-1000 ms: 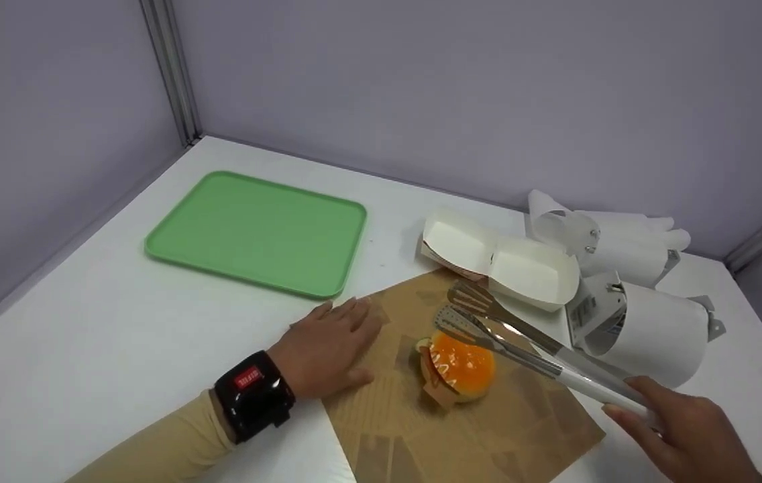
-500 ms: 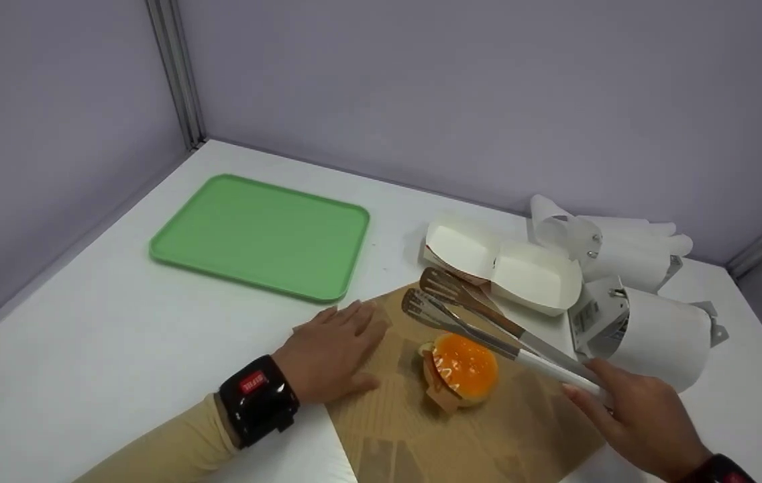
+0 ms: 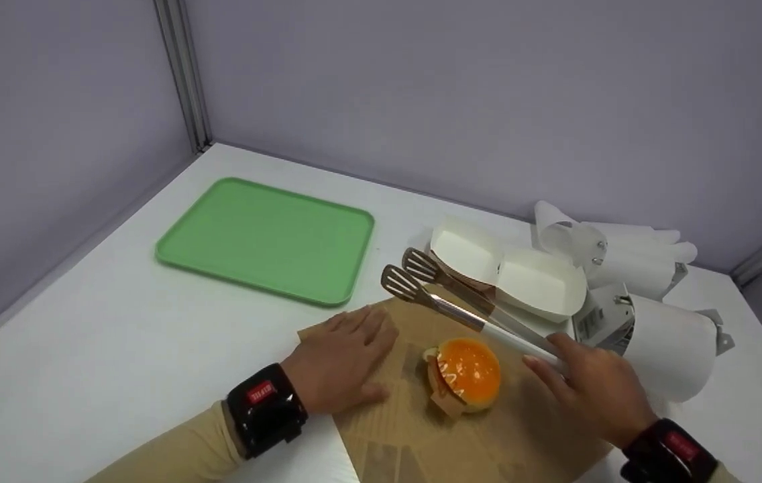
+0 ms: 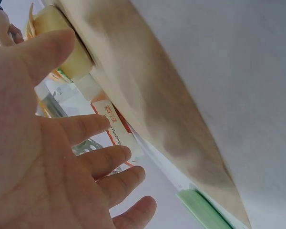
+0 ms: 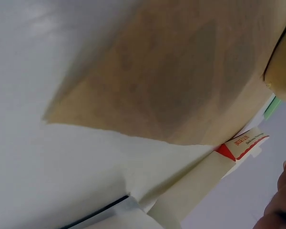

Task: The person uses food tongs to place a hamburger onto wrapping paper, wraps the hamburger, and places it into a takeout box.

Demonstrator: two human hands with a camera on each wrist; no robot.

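Tan sleeve (image 3: 180, 439) nearest, leading to a black wristband (image 3: 267, 410) behind the left fingers; a second black wristband (image 3: 669, 451) sits behind the right fingers. Left hand (image 3: 342, 362) lies palm down over the left corner of the brown paper (image 3: 408, 429), fingers straight and a little spread, thumb out to the side, holding nothing; can't tell how much of the palm touches. Right hand (image 3: 595, 386) grips the tongs (image 3: 459, 314) by the handle end, thumb on one side, fingers curled on the other. Tongs' arms stand apart, slotted heads just beyond the left fingertips, nothing between them.

Burger (image 3: 471, 370) is on the paper, between the two hands, right of the left thumb and left of the right fingers, shiny orange bun on top. Just past the tongs, ahead of the right fingers: unfolded white box (image 3: 536, 283), two halves side by side, red trim and "Hamburger" print outside. Right of and beyond the right fingers: white roll (image 3: 673, 342) with metal bracket, then another white roll (image 3: 636, 261) behind it. Green tray (image 3: 274, 241) lies on the white table (image 3: 153, 349), beyond and left of the left fingertips. Grey wall (image 3: 434, 100) farthest.
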